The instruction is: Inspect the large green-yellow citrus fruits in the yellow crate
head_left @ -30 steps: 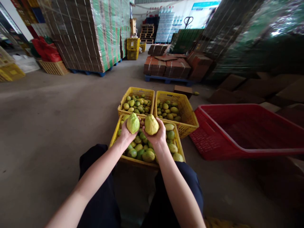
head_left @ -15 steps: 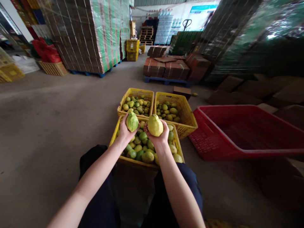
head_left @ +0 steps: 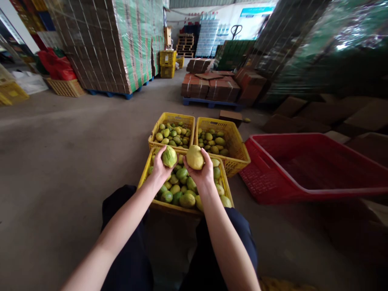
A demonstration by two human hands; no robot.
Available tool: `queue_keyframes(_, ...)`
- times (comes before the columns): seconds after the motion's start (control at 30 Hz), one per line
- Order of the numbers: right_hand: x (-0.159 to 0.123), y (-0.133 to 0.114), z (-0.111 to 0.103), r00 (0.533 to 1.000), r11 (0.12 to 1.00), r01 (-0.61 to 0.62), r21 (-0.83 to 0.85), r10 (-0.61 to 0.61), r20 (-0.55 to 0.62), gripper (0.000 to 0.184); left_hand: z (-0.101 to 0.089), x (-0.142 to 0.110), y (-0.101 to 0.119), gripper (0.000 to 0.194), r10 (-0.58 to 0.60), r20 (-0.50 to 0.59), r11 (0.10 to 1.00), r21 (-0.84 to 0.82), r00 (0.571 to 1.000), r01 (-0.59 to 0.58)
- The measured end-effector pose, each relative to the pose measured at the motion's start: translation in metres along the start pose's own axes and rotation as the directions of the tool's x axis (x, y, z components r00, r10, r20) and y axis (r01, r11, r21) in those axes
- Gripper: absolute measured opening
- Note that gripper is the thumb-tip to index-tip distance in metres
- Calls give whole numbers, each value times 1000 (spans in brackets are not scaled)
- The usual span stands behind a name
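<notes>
My left hand [head_left: 160, 166] is closed round a greenish-yellow fruit [head_left: 169, 156]. My right hand [head_left: 200, 173] grips a larger yellow fruit [head_left: 195, 157]. Both are held side by side above the far end of the near yellow crate [head_left: 174, 206], which is full of green and yellow fruit and sits between my knees. Two more yellow crates, the left one [head_left: 169, 119] and the right one [head_left: 235, 141], stand just beyond it, each partly filled with the same fruit.
A tilted red crate [head_left: 303, 169] lies to the right on the concrete floor. Wrapped pallets of cartons [head_left: 115, 44] stand at back left, flat cardboard stacks on a blue pallet [head_left: 212, 87] ahead, and loose boxes at right.
Both hands have lowered a little toward the near crate with their fruits. The left fruit has been turned in the fingers. The right fruit has also been rolled.
</notes>
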State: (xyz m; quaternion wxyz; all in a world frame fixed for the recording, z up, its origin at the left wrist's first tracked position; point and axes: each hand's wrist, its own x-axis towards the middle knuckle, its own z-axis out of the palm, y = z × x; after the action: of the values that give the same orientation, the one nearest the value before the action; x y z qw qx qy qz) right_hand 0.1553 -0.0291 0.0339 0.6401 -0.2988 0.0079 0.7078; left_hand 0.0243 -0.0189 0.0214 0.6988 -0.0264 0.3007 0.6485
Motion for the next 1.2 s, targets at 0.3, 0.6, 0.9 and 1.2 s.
queue_keyframes(0.3,1,-2,-1,991,988,-136,-72,137,0,29,8,-10,4,32,-116,37,987,-104,992,120)
queue_keyframes(0.6,0,-4,-7,988,987,-133,-95,139,69,29,7,-15,6,27,-110,116,982,-142,987,126)
queue_keyframes(0.9,-8,-3,-1,986,985,-126,-116,138,97,34,10,-17,7,21,-135,92,973,-175,986,150)
queue_keyframes(1.2,-6,-3,-5,980,989,-132,-69,141,140,29,8,-17,7,22,-125,105,975,-172,987,142)
